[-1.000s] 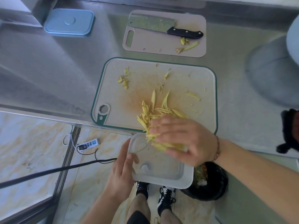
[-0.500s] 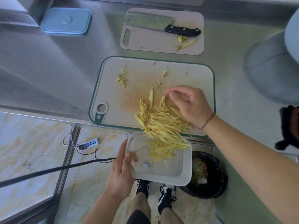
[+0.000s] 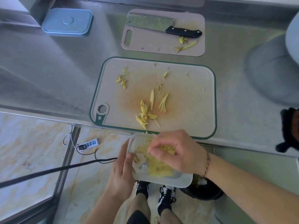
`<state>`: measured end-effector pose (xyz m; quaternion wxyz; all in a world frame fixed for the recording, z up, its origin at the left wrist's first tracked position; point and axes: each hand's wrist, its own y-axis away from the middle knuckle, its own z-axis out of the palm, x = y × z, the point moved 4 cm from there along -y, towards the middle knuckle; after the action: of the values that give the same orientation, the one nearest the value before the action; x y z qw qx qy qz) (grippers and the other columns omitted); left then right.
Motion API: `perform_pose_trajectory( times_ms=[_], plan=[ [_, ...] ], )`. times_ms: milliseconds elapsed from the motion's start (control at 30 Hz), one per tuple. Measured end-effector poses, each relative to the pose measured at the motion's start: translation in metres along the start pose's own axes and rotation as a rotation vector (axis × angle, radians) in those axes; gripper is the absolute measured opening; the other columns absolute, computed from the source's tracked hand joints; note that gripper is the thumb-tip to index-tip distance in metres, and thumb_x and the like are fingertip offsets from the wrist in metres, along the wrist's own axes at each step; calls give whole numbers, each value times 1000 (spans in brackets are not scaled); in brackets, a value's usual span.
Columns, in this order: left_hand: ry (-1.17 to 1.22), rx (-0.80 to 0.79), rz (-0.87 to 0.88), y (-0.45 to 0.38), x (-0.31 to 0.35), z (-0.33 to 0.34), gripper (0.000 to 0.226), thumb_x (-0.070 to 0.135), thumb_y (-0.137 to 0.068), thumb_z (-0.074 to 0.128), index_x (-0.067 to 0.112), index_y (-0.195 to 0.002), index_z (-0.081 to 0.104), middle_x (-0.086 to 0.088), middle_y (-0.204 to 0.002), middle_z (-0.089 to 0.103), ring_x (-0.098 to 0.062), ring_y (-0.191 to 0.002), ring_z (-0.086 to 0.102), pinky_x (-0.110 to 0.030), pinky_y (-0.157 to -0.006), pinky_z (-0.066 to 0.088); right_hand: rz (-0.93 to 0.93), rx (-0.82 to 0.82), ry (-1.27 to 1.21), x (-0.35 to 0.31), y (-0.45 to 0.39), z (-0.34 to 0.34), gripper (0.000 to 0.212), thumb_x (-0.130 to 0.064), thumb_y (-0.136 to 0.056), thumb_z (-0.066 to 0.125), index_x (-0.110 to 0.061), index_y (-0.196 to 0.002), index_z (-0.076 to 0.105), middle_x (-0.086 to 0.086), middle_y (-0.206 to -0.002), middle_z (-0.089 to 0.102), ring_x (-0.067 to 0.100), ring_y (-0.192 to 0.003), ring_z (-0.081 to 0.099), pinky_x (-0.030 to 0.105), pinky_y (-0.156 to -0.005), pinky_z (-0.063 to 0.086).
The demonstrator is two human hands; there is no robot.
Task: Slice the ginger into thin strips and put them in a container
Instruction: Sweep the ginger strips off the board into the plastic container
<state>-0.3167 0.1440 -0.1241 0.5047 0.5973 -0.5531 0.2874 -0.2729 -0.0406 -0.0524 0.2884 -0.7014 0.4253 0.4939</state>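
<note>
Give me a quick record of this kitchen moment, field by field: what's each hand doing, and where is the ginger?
left hand: grips the clear container by its side, below the counter edge
right hand: over the container, fingers curled on ginger strips
ginger left over: some strips on the green-edged cutting board
knife: lying on the smaller board
blue lid: on the counter, far left

A kitchen: steel counter [image 3: 48, 65]; cutting boards [image 3: 191, 94]; cleaver [image 3: 161, 26]; ginger strips [image 3: 145, 113]
</note>
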Motion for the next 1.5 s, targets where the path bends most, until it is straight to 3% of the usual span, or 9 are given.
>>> perform_pose_trajectory(
  times_ms=[133, 267, 367, 600, 767, 1067, 1333, 1400, 1500],
  plan=[
    [1, -10, 12, 1, 1, -3, 39, 68, -92, 28, 75, -128, 42, 17, -96, 69, -8, -65, 61, -35, -64, 48, -93, 14, -50, -5, 2, -4, 19, -20, -93, 57, -9, -95, 73, -7, -85, 71, 6, -77, 67, 31, -67, 56],
    [-29, -6, -17, 2, -7, -7, 47, 72, -91, 28, 70, -136, 40, 17, -110, 67, -19, -75, 62, -50, -70, 53, -90, 343, 99, 6, -43, -65, 28, -26, -94, 52, -8, -106, 69, 4, -101, 73, 16, -91, 70, 34, -79, 59],
    [-20, -3, -8, 2, -4, -11, 43, 72, -91, 28, 73, -132, 41, 20, -104, 67, -14, -72, 62, -44, -67, 52, -16, 467, 266, 24, -83, -112, 36, -32, -94, 49, -10, -116, 66, 2, -117, 68, 12, -111, 63, 37, -99, 51],
    [-15, 9, -15, -1, -1, -19, 38, 70, -90, 27, 79, -125, 40, 23, -98, 68, -7, -70, 63, -41, -65, 53, 55, 126, 559, 49, -119, -106, 33, -23, -101, 47, -11, -129, 59, 2, -140, 54, 15, -138, 40, 34, -116, 30],
    [-39, 25, -19, -2, -8, -20, 46, 73, -92, 26, 69, -136, 41, 12, -90, 67, -15, -66, 60, -50, -68, 52, -114, 42, 461, 33, -92, -68, 37, -28, -94, 46, -6, -116, 68, 8, -124, 66, 19, -124, 56, 24, -112, 35],
    [10, 6, 5, -3, -3, -18, 45, 68, -93, 28, 67, -134, 45, 24, -96, 65, -6, -64, 60, -38, -66, 50, -228, -182, 241, 12, -32, -7, 24, -13, -92, 56, -4, -110, 70, 6, -117, 70, 16, -117, 61, 41, -104, 47],
    [10, 10, 18, -4, -1, -20, 40, 66, -94, 28, 72, -129, 45, 21, -92, 64, -7, -62, 59, -37, -62, 49, -381, -43, 58, -3, -16, -3, 16, 1, -89, 58, 1, -99, 70, 13, -100, 73, 21, -96, 70, 35, -76, 59],
    [-8, 11, 9, -4, -4, -20, 42, 67, -94, 28, 69, -132, 45, 16, -89, 63, -12, -60, 58, -45, -60, 51, -378, 98, 156, 0, -39, -27, 19, -3, -91, 54, 0, -100, 71, 13, -100, 72, 22, -95, 70, 37, -77, 59],
    [-33, 6, -10, -4, -7, -20, 47, 68, -94, 27, 63, -138, 45, 15, -91, 63, -13, -61, 57, -51, -61, 53, -293, 150, 570, 13, -75, -57, 31, -3, -88, 45, -4, -106, 70, 10, -111, 69, 26, -108, 61, 43, -99, 48]
  ],
)
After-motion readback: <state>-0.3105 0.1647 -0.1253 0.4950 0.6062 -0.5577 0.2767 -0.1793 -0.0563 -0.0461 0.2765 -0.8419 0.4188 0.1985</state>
